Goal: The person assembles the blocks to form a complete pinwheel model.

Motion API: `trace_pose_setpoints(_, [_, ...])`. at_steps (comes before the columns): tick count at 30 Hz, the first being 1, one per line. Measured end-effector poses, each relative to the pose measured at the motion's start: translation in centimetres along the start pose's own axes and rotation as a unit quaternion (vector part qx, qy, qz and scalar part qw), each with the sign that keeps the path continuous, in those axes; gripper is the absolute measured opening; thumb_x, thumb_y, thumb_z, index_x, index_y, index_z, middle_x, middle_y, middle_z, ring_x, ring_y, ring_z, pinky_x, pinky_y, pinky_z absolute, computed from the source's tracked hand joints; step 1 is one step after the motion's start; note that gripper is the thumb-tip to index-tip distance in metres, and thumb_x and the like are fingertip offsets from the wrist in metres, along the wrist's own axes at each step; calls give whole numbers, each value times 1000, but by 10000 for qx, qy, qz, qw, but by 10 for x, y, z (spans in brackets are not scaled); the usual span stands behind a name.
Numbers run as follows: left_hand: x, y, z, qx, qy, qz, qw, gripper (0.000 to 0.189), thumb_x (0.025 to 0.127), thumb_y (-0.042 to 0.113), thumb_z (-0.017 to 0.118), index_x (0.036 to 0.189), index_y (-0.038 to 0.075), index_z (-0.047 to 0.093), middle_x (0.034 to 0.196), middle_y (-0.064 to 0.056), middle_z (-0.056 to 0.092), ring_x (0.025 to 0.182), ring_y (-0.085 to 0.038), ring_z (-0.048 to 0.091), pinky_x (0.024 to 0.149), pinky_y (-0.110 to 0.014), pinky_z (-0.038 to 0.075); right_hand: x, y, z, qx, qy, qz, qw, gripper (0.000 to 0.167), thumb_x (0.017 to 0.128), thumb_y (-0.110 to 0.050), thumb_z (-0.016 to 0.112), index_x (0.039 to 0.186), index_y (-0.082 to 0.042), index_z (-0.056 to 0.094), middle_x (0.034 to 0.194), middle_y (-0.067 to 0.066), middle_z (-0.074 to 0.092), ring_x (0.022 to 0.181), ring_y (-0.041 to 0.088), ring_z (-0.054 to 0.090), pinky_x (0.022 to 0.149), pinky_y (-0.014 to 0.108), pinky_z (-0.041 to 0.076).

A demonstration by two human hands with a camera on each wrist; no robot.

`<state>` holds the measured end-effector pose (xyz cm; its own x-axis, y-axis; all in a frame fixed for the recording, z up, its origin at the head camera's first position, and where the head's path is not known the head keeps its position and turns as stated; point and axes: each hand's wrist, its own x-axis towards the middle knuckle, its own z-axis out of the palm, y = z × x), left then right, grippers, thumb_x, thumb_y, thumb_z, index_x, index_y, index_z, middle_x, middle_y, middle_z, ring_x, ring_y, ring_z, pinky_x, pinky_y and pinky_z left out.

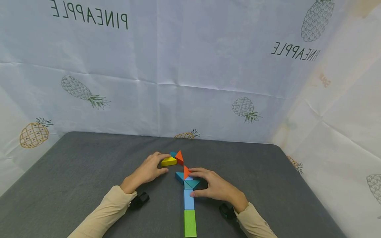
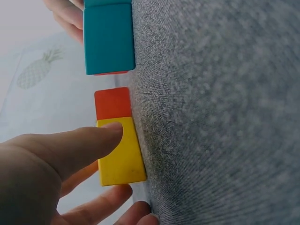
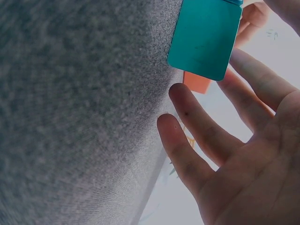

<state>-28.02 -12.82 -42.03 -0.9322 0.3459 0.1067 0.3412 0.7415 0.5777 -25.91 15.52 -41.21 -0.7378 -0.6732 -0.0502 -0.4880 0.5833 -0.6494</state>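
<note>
My left hand [image 1: 150,168] reaches to a yellow triangular block [image 1: 169,161], its index finger at the block's top edge and its thumb slightly apart in front. In the left wrist view that thumb hides part of the yellow block. Beside it stand an orange triangle [image 1: 179,158] and a blue piece [image 1: 173,154]. My right hand [image 1: 217,186] has its fingers extended, fingertips by another orange triangle [image 1: 186,172] and thumb against a light blue rectangular block [image 1: 189,200]. Between them lie teal triangular pieces [image 1: 191,183], with a blue triangle [image 1: 179,177] to the left.
A green block [image 1: 190,223] continues the column toward the near edge. The dark grey table [image 1: 89,165] extends on both sides. Behind it hangs a pale cloth [image 1: 190,59] printed with pineapples. Black devices [image 1: 143,199] sit at both wrists.
</note>
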Motion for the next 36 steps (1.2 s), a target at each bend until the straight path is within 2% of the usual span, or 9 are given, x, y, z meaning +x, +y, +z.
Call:
trace_pose_setpoints(6, [-1,0,-1,23,34,18,10000,47,91,13,71,136,9,57,124,-15,59,111,-34,55,93,-54,47,0,-1,0,-2,2,-4,10000,66,88,-47,72,143,-16,53,154,-2,44,143,24,41,111,54,39])
trace_pose_setpoints(12, [0,1,-3,-99,90,106,9999,33,90,10,72,122,8,62,117,-14,64,106,-30,61,89,-50,50,0,-1,0,-59,40,4,10000,66,88,-47,72,143,-16,54,154,-1,45,143,25,42,111,55,39])
trace_pose_setpoints(18, [0,1,-2,-135,56,110,9998,36,91,8,71,126,8,62,120,-15,66,106,-30,64,87,-48,53,0,-1,0,-46,47,7,10000,66,87,-47,73,143,-16,54,154,-1,45,143,25,42,111,54,39])
trace_pose_setpoints(25, [1,0,-3,-146,121,110,9998,28,89,5,71,117,7,67,107,-10,71,95,-24,67,80,-41,55,0,0,0,-13,54,37,10000,66,87,-48,73,143,-18,54,153,-3,45,142,23,43,112,53,39])
trace_pose_setpoints(29, [0,2,-7,-99,42,106,9999,27,88,3,72,115,6,67,106,-12,72,92,-24,66,75,-37,54,0,0,0,-9,58,46,10000,65,87,-47,73,143,-18,54,154,-3,45,142,23,42,111,53,39])
trace_pose_setpoints(36, [-1,8,-16,-148,-221,-147,9995,26,85,0,74,109,8,67,98,-10,70,79,-17,59,65,-29,47,0,0,0,-5,53,50,10000,65,87,-47,73,143,-18,55,154,-3,45,142,24,43,111,54,40])
